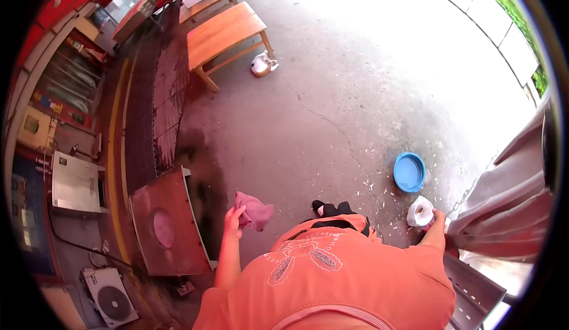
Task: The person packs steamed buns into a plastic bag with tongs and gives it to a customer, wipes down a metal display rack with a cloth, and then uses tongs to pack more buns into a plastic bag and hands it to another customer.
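Pink cloth (pixel 255 211) hangs in the left hand (pixel 235 220), the fingers pinching its left edge; bunched, it has no clear long axis, and one loose corner points right, away from the hand. The right hand (pixel 438 218) holds a round white thing (pixel 421 211) by its right side; its round face is turned up toward the camera, and I cannot tell how the thumb sits. Both are held above the concrete floor (pixel 284 134), the cloth left of the body and the white thing near the curtain (pixel 504 211) at the right edge. A blue basin (pixel 409 172) lies on the floor just beyond the white thing. Farther off, a white bag (pixel 262 64) sits by the right leg of a wooden counter (pixel 228 31). Arched letters on the orange shirt (pixel 367 276) seem to include "QUARE"; the rest is unclear.
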`<state>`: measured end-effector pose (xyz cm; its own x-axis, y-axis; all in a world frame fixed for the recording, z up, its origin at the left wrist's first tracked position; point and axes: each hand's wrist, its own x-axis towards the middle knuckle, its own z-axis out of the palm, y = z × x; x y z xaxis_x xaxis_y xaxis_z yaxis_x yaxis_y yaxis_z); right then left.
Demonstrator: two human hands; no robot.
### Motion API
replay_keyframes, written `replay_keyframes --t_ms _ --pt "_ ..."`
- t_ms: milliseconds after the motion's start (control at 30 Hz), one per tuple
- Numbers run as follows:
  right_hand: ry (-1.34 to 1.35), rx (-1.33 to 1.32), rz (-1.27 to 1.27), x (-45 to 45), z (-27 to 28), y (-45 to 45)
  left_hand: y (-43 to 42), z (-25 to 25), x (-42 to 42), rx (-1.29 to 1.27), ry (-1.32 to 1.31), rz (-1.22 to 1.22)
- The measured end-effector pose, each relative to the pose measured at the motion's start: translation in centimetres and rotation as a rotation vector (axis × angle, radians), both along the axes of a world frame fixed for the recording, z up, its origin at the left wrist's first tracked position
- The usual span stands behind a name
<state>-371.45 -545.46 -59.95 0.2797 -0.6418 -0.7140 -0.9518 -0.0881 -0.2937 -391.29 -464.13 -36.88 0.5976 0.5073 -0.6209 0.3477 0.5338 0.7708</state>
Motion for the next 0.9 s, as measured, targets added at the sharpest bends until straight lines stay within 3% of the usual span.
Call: replay_keyframes --t_ms 200,600,700,767,867,900 --pt "0.075 -0.065 -0.025 7.2 5.2 6.7 0.2 -1.5 -4.0 0.049 0.046 0.165" --pt "0.138 -0.029 0.099 11.3 6.3 14.4 1.0 -2.0 -8.1 0.127 0.061 0.214" --pt "-0.069 0.044 0.100 10.2 6.7 15.5 1.5 -2.2 -8.1 0.143 0.053 0.209" --pt "-0.508 0.179 0.254 6.7 6.0 15.9 1.7 -1.9 -8.2 0.152 0.040 0.205" --pt "-0.401 0.220 0.248 5.8 11.4 20.2 2.2 -2.5 -8.3 0.219 0.040 0.215" --pt "-0.476 0.289 0.280 5.4 12.7 21.5 2.6 -2.2 -8.0 0.221 0.035 0.219"
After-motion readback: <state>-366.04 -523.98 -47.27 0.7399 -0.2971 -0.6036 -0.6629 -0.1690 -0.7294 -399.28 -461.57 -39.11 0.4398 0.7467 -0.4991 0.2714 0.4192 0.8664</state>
